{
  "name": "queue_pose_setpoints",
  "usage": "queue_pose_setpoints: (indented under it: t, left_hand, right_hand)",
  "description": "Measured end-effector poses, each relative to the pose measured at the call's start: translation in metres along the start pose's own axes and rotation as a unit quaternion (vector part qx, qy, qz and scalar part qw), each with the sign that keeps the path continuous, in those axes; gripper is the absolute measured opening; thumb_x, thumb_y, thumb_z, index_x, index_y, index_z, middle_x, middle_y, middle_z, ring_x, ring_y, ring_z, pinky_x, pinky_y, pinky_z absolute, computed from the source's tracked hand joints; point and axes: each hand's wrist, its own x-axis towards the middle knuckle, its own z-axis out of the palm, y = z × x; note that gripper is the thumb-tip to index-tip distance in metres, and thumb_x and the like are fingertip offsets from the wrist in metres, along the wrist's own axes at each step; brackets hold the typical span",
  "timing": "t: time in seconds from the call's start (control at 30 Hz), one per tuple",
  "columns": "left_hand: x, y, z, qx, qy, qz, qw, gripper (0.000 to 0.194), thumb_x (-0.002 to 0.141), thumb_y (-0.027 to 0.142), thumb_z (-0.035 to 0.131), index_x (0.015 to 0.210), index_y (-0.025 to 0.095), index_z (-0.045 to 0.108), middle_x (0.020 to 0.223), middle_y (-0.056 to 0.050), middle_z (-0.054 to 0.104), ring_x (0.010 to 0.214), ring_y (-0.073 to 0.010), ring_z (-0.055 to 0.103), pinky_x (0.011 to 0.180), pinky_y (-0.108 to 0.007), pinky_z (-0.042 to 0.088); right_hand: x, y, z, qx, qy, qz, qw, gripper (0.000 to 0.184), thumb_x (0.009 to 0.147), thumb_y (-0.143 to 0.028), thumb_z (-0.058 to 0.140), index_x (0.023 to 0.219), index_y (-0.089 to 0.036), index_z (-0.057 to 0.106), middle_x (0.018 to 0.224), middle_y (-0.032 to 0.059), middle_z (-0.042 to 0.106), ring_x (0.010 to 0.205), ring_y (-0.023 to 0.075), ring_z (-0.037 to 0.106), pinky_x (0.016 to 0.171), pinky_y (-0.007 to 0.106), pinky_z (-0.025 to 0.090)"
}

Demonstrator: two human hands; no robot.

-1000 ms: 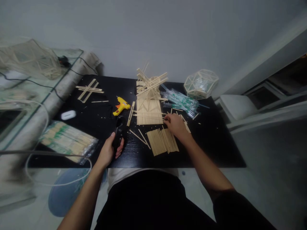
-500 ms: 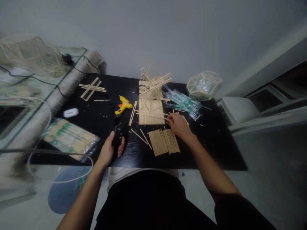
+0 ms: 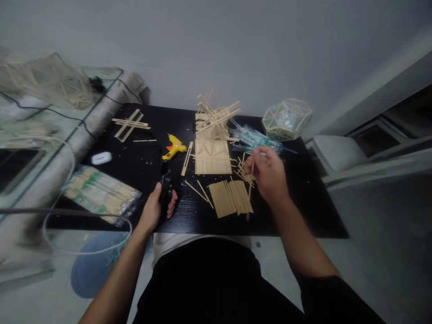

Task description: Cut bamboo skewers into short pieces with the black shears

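Observation:
My left hand (image 3: pixel 158 207) is closed around a black hand tool (image 3: pixel 165 189) near the table's front edge; its exact kind is too dark to make out. In my right hand (image 3: pixel 268 173), a thin wooden stick (image 3: pixel 250 191) is pinched between thumb and fingers and hangs downward, raised over the table. Left of that stick lies a row of cut wooden sticks (image 3: pixel 226 200). Behind the row stands a wooden stick model (image 3: pixel 213 155) with crossed blades at its top. Small stick pieces (image 3: pixel 241 168) are scattered beside my right hand.
A yellow glue gun (image 3: pixel 174 147) lies beyond the black tool. Bagged sticks (image 3: pixel 101 193) and a white case (image 3: pixel 101 158) are at the left, with a crossed stick frame (image 3: pixel 131 124) behind. Plastic wrappers (image 3: pixel 258 137) and a faceted stick frame (image 3: pixel 286 119) occupy the back right.
My right hand has moved right and up from the front of the model, and a stick now hangs from its fingers. My left hand stays on the black tool.

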Motion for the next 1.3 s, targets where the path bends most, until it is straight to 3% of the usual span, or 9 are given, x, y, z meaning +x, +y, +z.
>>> queue_pose_setpoints:
  t: [0.07, 0.13, 0.23, 0.37, 0.53, 0.7, 0.9, 1.13, 1.3]
  left_hand:
    - [-0.001, 0.003, 0.003, 0.015, -0.008, -0.017, 1.000, 0.070, 0.086, 0.084, 0.047, 0.077, 0.016, 0.063, 0.052, 0.002, 0.047, 0.042, -0.0121, 0.041, 0.038, -0.025, 0.037]
    - [-0.005, 0.008, 0.007, 0.062, -0.021, -0.029, 0.997, 0.073, 0.085, 0.085, 0.045, 0.081, 0.016, 0.065, 0.054, 0.001, 0.049, 0.045, -0.0134, 0.043, 0.041, -0.026, 0.039]
    - [-0.015, 0.022, 0.017, 0.184, -0.018, 0.007, 0.983, 0.072, 0.089, 0.083, 0.043, 0.085, 0.016, 0.069, 0.060, -0.001, 0.055, 0.053, -0.0167, 0.049, 0.049, -0.027, 0.040]
    - [-0.029, 0.047, 0.036, 0.345, 0.012, 0.110, 0.932, 0.042, 0.091, 0.061, 0.063, 0.082, 0.021, 0.070, 0.072, -0.003, 0.065, 0.070, -0.0229, 0.057, 0.063, -0.028, 0.040]
    - [-0.035, 0.054, 0.053, 0.408, 0.014, 0.156, 0.899, 0.029, 0.090, 0.050, 0.068, 0.098, 0.023, 0.073, 0.089, -0.007, 0.072, 0.082, -0.0283, 0.064, 0.074, -0.032, 0.044]
    - [-0.036, 0.045, 0.056, 0.405, 0.011, 0.173, 0.898, 0.029, 0.085, 0.045, 0.076, 0.103, 0.023, 0.074, 0.097, -0.010, 0.074, 0.090, -0.0313, 0.065, 0.078, -0.034, 0.046]
    - [-0.037, 0.039, 0.054, 0.470, 0.006, 0.180, 0.864, 0.032, 0.092, 0.052, 0.066, 0.101, 0.022, 0.071, 0.089, -0.009, 0.073, 0.084, -0.0295, 0.067, 0.076, -0.035, 0.047]
    - [-0.038, 0.036, 0.056, 0.575, -0.020, 0.155, 0.803, 0.047, 0.103, 0.058, 0.039, 0.109, 0.019, 0.064, 0.097, -0.011, 0.075, 0.090, -0.0306, 0.072, 0.081, -0.040, 0.051]
    - [-0.038, 0.036, 0.057, 0.592, -0.027, 0.156, 0.790, 0.047, 0.105, 0.059, 0.035, 0.104, 0.020, 0.061, 0.093, -0.010, 0.075, 0.085, -0.0283, 0.073, 0.077, -0.038, 0.051]
  right_hand:
    - [-0.009, 0.004, 0.009, 0.002, -0.031, 0.045, 0.999, 0.029, 0.090, -0.051, 0.073, 0.096, -0.027, 0.059, 0.071, -0.0063, 0.058, 0.046, 0.0067, 0.041, 0.041, 0.022, 0.032]
    - [-0.020, 0.009, 0.019, 0.011, -0.066, 0.081, 0.995, 0.029, 0.088, -0.051, 0.074, 0.094, -0.024, 0.063, 0.070, -0.0056, 0.058, 0.046, 0.0057, 0.036, 0.040, 0.022, 0.026]
    - [-0.036, 0.012, 0.032, 0.019, -0.108, 0.102, 0.989, 0.026, 0.086, -0.046, 0.076, 0.096, -0.022, 0.070, 0.076, -0.0026, 0.064, 0.052, 0.0067, 0.042, 0.047, 0.023, 0.034]
    - [-0.050, 0.012, 0.040, -0.005, -0.135, 0.095, 0.986, 0.020, 0.087, -0.040, 0.076, 0.095, -0.022, 0.071, 0.082, 0.0009, 0.074, 0.060, 0.0096, 0.054, 0.057, 0.026, 0.046]
    - [-0.056, 0.018, 0.044, 0.013, -0.143, 0.098, 0.985, 0.021, 0.085, -0.040, 0.079, 0.092, -0.022, 0.070, 0.084, 0.0023, 0.078, 0.061, 0.0110, 0.060, 0.058, 0.026, 0.049]
    - [-0.059, 0.019, 0.045, 0.016, -0.142, 0.109, 0.984, 0.025, 0.081, -0.044, 0.083, 0.087, -0.022, 0.072, 0.081, 0.0018, 0.075, 0.064, 0.0124, 0.062, 0.056, 0.026, 0.049]
    - [-0.060, 0.023, 0.042, 0.016, -0.139, 0.122, 0.983, 0.024, 0.080, -0.043, 0.083, 0.087, -0.022, 0.074, 0.078, 0.0015, 0.074, 0.060, 0.0113, 0.058, 0.058, 0.026, 0.049]
    - [-0.061, 0.028, 0.041, -0.005, -0.141, 0.108, 0.984, 0.031, 0.082, -0.048, 0.080, 0.088, -0.018, 0.075, 0.075, 0.0025, 0.073, 0.055, 0.0093, 0.050, 0.053, 0.025, 0.042]
    - [-0.061, 0.028, 0.041, -0.010, -0.139, 0.109, 0.984, 0.029, 0.083, -0.047, 0.080, 0.088, -0.019, 0.075, 0.074, 0.0024, 0.072, 0.055, 0.0097, 0.048, 0.052, 0.026, 0.040]
